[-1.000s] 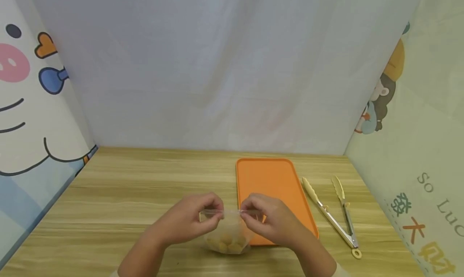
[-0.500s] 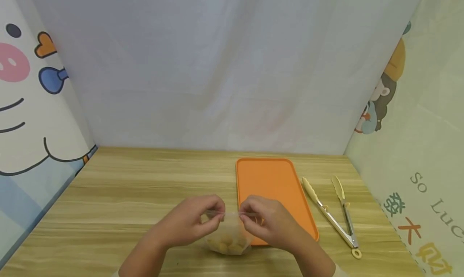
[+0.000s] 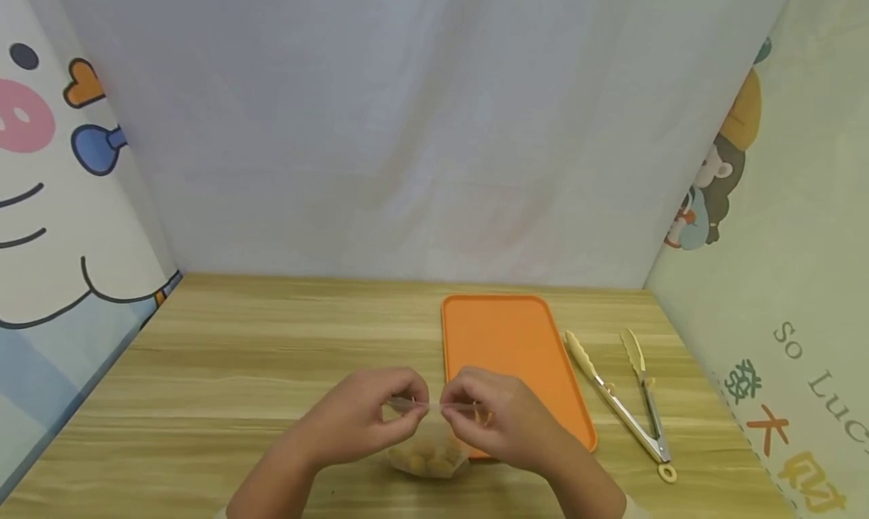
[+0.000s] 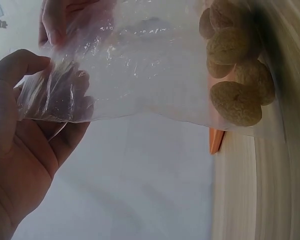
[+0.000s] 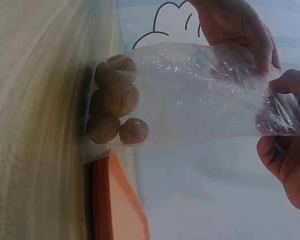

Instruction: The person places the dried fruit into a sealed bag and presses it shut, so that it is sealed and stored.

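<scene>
A clear plastic bag hangs upright between both hands at the front of the table, its bottom right at the wood. Inside, at the bottom, lie several round, wrinkled brown nuts or balls of a kind that I cannot tell. My left hand pinches the bag's top edge between thumb and curled fingers. Close beside it, the right hand pinches the same edge, thumb tips facing each other. In the right wrist view the plastic is bunched under the fingers, and the stretch above the contents is flat.
An orange tray lies just behind and right of the bag, partly covered by the right hand. Farther right, spread tongs with cream tips lie on the wooden table. A pale cloth hangs along the back.
Both hands have slid closer together along the bag's top edge, narrowing the gap between the thumbs, and sit slightly lower. The bag, tray and tongs stay in about the same place.
</scene>
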Demonstrator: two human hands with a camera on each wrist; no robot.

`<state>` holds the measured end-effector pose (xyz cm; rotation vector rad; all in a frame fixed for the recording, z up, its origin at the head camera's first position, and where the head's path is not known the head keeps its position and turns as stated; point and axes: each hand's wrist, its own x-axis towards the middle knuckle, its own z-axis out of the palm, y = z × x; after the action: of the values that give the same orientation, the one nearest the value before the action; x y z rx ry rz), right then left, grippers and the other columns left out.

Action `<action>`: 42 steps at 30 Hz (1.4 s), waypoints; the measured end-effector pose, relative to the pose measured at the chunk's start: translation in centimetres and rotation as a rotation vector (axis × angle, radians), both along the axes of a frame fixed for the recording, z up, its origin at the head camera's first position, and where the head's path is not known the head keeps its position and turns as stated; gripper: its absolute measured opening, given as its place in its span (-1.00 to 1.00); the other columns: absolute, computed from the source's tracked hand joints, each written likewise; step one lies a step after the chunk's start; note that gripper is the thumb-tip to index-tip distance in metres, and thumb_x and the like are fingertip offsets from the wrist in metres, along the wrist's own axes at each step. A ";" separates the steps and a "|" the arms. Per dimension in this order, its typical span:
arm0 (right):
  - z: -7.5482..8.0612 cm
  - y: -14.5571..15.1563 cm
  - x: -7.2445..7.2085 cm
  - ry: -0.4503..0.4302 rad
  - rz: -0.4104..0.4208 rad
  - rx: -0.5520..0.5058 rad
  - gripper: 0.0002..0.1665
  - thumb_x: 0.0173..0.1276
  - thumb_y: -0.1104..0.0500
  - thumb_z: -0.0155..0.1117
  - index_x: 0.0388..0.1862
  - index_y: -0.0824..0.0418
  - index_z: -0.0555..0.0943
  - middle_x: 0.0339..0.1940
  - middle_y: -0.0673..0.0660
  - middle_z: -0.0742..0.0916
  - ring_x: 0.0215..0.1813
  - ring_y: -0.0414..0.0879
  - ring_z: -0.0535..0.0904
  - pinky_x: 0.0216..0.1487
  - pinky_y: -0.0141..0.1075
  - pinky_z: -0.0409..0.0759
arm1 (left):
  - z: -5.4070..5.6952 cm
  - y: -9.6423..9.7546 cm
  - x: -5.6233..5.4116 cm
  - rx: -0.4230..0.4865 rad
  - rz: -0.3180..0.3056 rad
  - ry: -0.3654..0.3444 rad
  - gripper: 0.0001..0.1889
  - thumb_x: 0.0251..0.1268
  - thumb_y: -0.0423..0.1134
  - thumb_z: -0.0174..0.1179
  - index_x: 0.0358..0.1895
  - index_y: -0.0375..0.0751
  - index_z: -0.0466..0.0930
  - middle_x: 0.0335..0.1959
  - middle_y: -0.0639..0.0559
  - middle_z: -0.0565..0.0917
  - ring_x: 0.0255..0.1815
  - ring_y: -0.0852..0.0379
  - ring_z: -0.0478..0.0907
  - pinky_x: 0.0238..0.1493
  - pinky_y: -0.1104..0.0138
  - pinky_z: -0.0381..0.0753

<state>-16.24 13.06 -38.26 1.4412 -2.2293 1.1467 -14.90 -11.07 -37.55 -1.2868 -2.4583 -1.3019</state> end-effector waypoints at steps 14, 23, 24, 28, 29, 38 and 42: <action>0.2 -0.5 0.3 0.087 -0.024 -0.016 -0.83 0.30 0.33 0.24 -0.27 0.07 0.52 -0.40 -0.12 0.60 -0.45 -0.35 0.44 -0.42 -0.66 0.40 | -0.1 0.4 0.0 0.027 0.000 0.150 -0.87 0.31 -0.39 0.16 -0.21 -0.05 0.50 -0.30 0.19 0.67 -0.22 0.36 0.63 -0.16 0.52 0.58; 0.0 -0.7 0.5 0.058 -0.038 -0.036 -0.88 0.34 0.29 0.24 -0.26 0.07 0.54 -0.38 -0.15 0.59 -0.43 -0.36 0.43 -0.43 -0.59 0.46 | -0.3 1.0 0.3 0.023 0.044 0.141 -0.84 0.24 -0.39 0.20 -0.21 -0.02 0.54 -0.30 0.22 0.68 -0.23 0.39 0.62 -0.18 0.48 0.60; 0.0 -0.7 0.5 0.061 -0.040 -0.036 -0.87 0.33 0.30 0.24 -0.26 0.07 0.54 -0.39 -0.14 0.59 -0.44 -0.35 0.43 -0.43 -0.60 0.46 | -0.3 1.0 0.2 0.025 0.044 0.153 -0.85 0.24 -0.39 0.20 -0.22 -0.03 0.54 -0.30 0.22 0.68 -0.24 0.39 0.62 -0.18 0.49 0.60; 0.1 -0.8 0.5 0.094 -0.058 -0.017 -0.84 0.28 0.31 0.26 -0.28 0.06 0.54 -0.42 -0.14 0.60 -0.47 -0.36 0.42 -0.41 -0.66 0.41 | -0.5 1.0 0.1 0.012 0.039 0.207 -0.86 0.24 -0.38 0.20 -0.22 -0.04 0.53 -0.31 0.21 0.69 -0.24 0.39 0.63 -0.18 0.54 0.58; 0.1 -0.7 0.5 0.109 -0.062 -0.008 -0.85 0.29 0.31 0.26 -0.27 0.06 0.54 -0.41 -0.14 0.60 -0.46 -0.37 0.44 -0.40 -0.67 0.42 | -0.5 0.9 0.0 -0.001 0.043 0.209 -0.86 0.26 -0.37 0.20 -0.21 -0.03 0.53 -0.31 0.22 0.69 -0.23 0.39 0.63 -0.18 0.54 0.58; 0.3 0.4 -0.5 0.221 -0.104 0.096 -0.92 0.37 0.12 0.31 -0.25 0.07 0.57 -0.39 -0.16 0.65 -0.45 -0.43 0.44 -0.36 -0.67 0.42 | -0.3 -0.5 -0.3 -0.096 0.092 0.141 -0.95 0.43 -0.13 0.16 -0.21 0.03 0.54 -0.32 0.27 0.69 -0.23 0.36 0.67 -0.22 0.43 0.64; 0.3 0.8 -0.7 0.259 -0.122 0.123 -0.89 0.38 0.08 0.30 -0.28 0.05 0.56 -0.43 -0.18 0.62 -0.46 -0.44 0.41 -0.39 -0.66 0.40 | -0.3 -0.9 -0.4 -0.113 0.105 0.134 -0.92 0.43 -0.09 0.15 -0.25 0.06 0.52 -0.34 0.30 0.67 -0.22 0.36 0.67 -0.23 0.40 0.64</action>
<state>-16.98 13.82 -37.93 1.3873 -2.2007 0.7499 -15.34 -11.92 -37.81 -1.2067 -2.4993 -1.0309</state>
